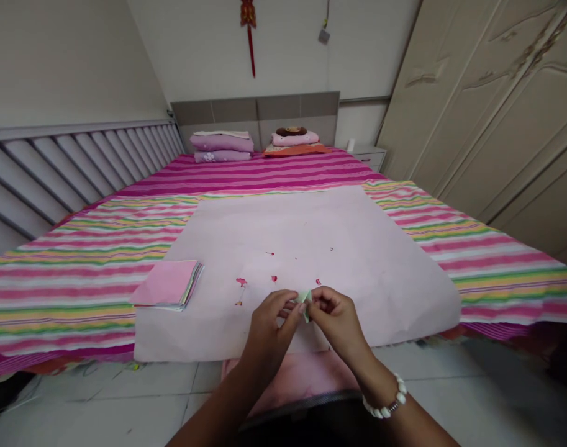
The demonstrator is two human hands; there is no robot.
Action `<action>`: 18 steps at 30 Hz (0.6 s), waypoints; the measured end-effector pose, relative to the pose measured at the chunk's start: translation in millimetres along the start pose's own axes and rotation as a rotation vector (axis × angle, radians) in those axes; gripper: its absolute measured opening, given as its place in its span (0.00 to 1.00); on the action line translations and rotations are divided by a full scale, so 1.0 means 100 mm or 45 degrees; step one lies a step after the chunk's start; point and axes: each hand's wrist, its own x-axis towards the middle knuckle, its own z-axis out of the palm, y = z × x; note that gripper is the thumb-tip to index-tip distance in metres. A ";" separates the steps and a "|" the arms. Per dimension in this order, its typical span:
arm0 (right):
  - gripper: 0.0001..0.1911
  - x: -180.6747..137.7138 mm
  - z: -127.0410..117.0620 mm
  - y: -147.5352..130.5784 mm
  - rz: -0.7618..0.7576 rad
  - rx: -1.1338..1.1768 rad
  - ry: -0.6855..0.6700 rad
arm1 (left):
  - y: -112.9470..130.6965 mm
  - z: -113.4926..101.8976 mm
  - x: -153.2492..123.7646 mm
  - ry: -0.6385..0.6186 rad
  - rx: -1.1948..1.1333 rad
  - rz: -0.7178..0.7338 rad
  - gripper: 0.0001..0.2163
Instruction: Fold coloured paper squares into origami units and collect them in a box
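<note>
A small piece of folded light green paper (306,298) is held between both hands, above the near part of a large pale sheet (292,223). My left hand (278,313) pinches its left side between thumb and fingers. On the other side my right hand (334,313) grips the paper with thumb and curled fingertips; a white bead bracelet (386,406) circles that wrist. The fingers cover much of the folded shape. To the left lies a stack of coloured square paper (166,282), pink on top.
Small red marks or scraps (241,282) dot the pale sheet beyond the hands. The sheet lies on a bed with a striped cover (69,267). Folded purple bedding (222,146) rests by the headboard (208,112). A white railing (78,155) runs left, a wardrobe (488,105) stands right.
</note>
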 end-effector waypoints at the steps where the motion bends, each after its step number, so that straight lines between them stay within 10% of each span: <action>1: 0.04 0.00 0.00 0.01 -0.023 -0.028 0.010 | 0.00 0.00 0.00 -0.001 0.052 0.032 0.09; 11: 0.07 -0.06 0.05 -0.03 -0.397 -0.396 0.028 | -0.03 0.08 0.02 0.073 0.178 0.146 0.09; 18: 0.08 -0.04 0.04 0.03 -0.378 -0.311 0.053 | 0.00 0.06 0.01 0.003 -0.180 -0.302 0.07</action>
